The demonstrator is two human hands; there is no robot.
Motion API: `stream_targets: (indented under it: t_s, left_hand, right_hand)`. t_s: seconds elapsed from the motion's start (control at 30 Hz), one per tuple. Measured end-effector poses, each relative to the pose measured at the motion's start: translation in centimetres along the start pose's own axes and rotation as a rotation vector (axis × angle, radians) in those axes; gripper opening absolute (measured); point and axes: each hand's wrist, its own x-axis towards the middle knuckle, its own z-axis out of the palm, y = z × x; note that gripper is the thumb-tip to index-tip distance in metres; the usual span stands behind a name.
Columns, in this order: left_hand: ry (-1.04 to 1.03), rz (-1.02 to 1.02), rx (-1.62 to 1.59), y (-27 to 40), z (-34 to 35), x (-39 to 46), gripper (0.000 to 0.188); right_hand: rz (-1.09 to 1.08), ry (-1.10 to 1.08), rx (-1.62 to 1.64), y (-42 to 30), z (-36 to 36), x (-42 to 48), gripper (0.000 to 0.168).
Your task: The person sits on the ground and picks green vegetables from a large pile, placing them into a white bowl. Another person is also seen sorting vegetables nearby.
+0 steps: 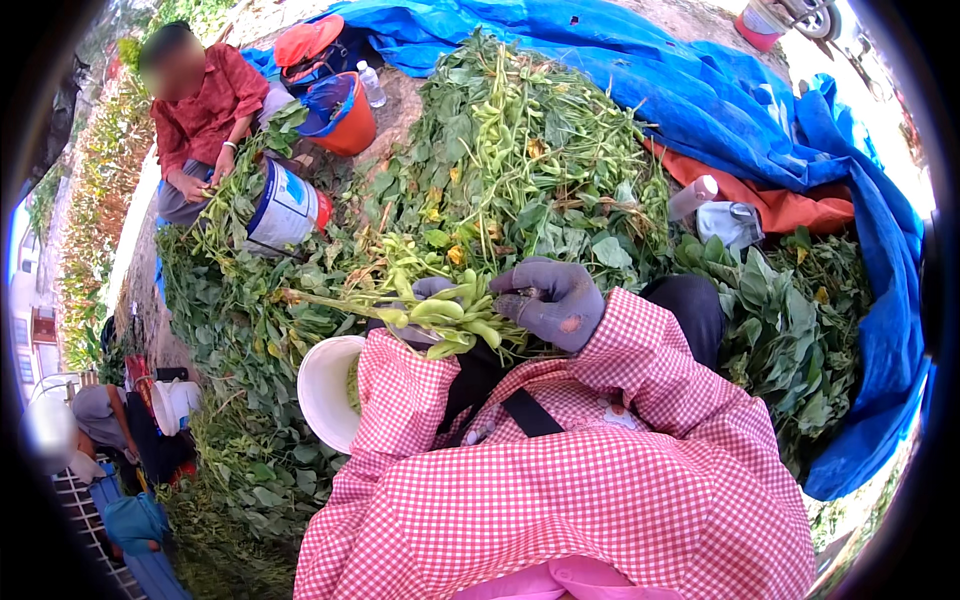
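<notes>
A stalk bearing several plump green bean pods [442,309] lies across my left hand [414,334], which wears a grey glove and grips it from below. The pods hide most of that hand. At the right end of the bunch is my right hand [559,304], also in a grey glove, with thumb and fingers bent towards each other. Its fingertips meet the edge of the pods; whether they pinch one is hidden. Beside my left forearm a white bucket [328,409] leans tilted, with some green pods visible inside.
A large heap of bean plants [525,150] rises ahead, bordered by a blue tarp [720,90]. A person in red [202,97] sits by a white-and-blue bucket [283,201] and an orange bucket [349,120]. Another person [101,420] sits far left. A bottle [694,196] lies at right.
</notes>
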Motion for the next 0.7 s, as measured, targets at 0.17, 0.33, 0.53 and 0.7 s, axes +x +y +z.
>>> stream_targets:
  t_s: [0.17, 0.33, 0.53, 0.7]
  left_hand:
    - [0.185, 0.121, 0.122, -1.4, 2.3, 2.0, 0.07]
    - [0.211, 0.126, 0.164, -1.1, 2.3, 1.3, 0.07]
    - [0.224, 0.11, 0.187, -0.8, 2.4, 0.7, 0.072]
    - [0.193, 0.109, 0.094, -0.6, 2.0, -0.2, 0.073]
  right_hand:
    - [-0.069, -0.079, -0.078, 0.8, 0.0, 0.5, 0.027]
    - [-0.196, -0.15, -0.21, 0.1, 0.4, 0.2, 0.032]
    - [-0.258, -0.114, -0.194, 1.5, 0.6, 0.5, 0.032]
    - [-0.1, -0.117, -0.109, 0.4, -0.3, 0.7, 0.031]
